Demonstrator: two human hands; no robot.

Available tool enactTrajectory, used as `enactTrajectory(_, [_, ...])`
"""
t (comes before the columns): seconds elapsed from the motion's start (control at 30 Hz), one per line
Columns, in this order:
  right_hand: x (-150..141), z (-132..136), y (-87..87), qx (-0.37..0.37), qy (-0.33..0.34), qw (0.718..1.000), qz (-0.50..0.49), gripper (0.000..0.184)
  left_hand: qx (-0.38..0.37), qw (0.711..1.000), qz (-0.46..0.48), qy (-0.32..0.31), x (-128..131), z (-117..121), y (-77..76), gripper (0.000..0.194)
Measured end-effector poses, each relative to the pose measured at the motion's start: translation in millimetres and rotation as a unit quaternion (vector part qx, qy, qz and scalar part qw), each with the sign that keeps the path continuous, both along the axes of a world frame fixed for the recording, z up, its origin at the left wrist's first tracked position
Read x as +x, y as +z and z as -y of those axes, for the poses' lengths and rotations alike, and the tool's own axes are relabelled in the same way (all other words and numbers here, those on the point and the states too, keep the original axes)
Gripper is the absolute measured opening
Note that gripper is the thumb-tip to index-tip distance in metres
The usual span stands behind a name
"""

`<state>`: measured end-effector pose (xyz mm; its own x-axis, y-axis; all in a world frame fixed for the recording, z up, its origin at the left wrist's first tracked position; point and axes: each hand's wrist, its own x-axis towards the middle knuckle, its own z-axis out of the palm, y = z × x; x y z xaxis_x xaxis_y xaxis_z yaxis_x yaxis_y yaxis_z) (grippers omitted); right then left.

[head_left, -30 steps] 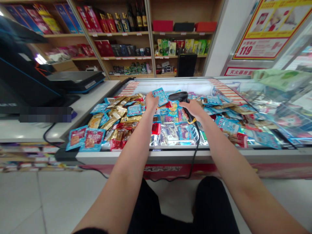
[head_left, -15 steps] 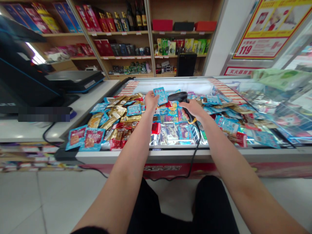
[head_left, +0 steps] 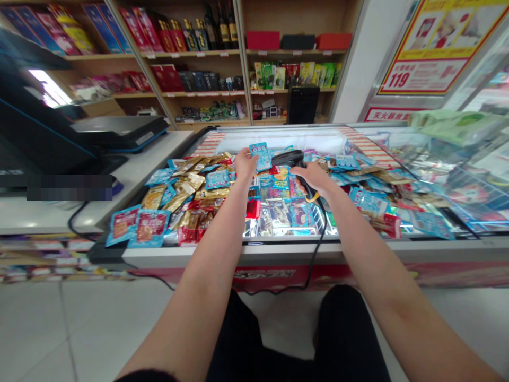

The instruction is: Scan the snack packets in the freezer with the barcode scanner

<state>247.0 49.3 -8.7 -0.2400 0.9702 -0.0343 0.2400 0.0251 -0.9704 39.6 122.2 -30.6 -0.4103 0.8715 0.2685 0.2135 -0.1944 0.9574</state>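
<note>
The left hand [head_left: 245, 165] pinches a small blue packet [head_left: 261, 157] by its left side, over the freezer [head_left: 294, 248], and the right hand [head_left: 314, 178] grips a black scanner [head_left: 289, 157] whose long head points left, with the packet just past its front end.

The person wears black trousers [head_left: 350, 334] and a black sleeve [head_left: 149, 375].

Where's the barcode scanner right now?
Head view, just right of centre: the black scanner is in the right hand, its head beside the blue packet in the left hand.
</note>
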Motion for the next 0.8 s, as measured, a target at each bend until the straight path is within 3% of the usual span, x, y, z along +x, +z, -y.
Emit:
enactTrajectory(0.5, [-2.2,6.5,4.9,-0.037,-0.017,0.999,-0.019,0.023,-0.001,1.0,0.005,-0.006,4.7,-2.0,-5.0,0.023])
enactTrajectory(0.63, [6.3,5.8,3.9,-0.05,-0.047,0.996,-0.06,0.02,-0.02,0.996,0.063,-0.059,19.3,0.4,-6.6,0.024])
enactTrajectory(0.8, [36.6,16.4,10.2,-0.061,-0.106,0.988,-0.093,0.019,-0.065,0.983,0.122,-0.119,53.6,9.2,3.0,0.024])
